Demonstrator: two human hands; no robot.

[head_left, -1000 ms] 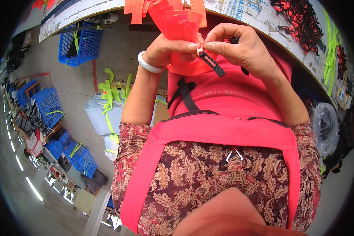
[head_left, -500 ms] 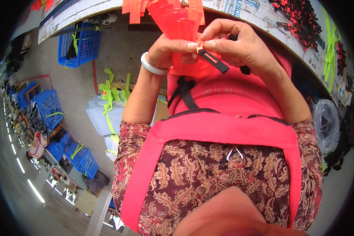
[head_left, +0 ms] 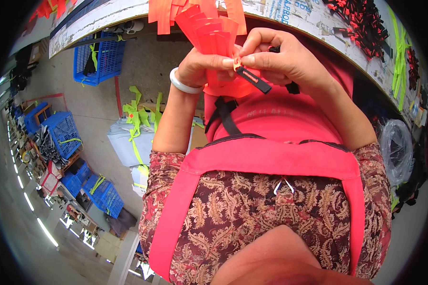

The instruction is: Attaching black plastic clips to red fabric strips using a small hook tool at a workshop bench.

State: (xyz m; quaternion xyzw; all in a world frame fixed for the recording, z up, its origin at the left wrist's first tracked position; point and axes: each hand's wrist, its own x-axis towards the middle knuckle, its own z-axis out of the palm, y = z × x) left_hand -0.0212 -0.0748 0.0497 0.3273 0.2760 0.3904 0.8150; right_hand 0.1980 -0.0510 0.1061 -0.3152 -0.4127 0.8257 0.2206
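My left hand [head_left: 198, 67], with a white bangle on its wrist, is closed on a bundle of orange fabric strips [head_left: 210, 34] that fan out above it. Its thumb meets a small orange piece at the end of a short black webbing strap [head_left: 255, 80] with orange stitching. My right hand [head_left: 290, 59] pinches that same end between thumb and finger, right beside the left thumb. More black webbing [head_left: 292, 88] shows under the right palm; whether it joins the strap is hidden. The strap points down to the right, above my pink apron [head_left: 271, 114].
A worktable [head_left: 314, 28] curves along the top, bearing a heap of black-and-orange straps [head_left: 361, 26], lime strips [head_left: 400, 61] and more orange strips [head_left: 164, 16]. Blue crates [head_left: 97, 59] stand on the floor at left, near a pale stack tied with lime tape [head_left: 123, 137].
Both hands have shifted slightly left and down with the strap, and the orange bundle tilts a little differently. The pinch on the strap's end remains.
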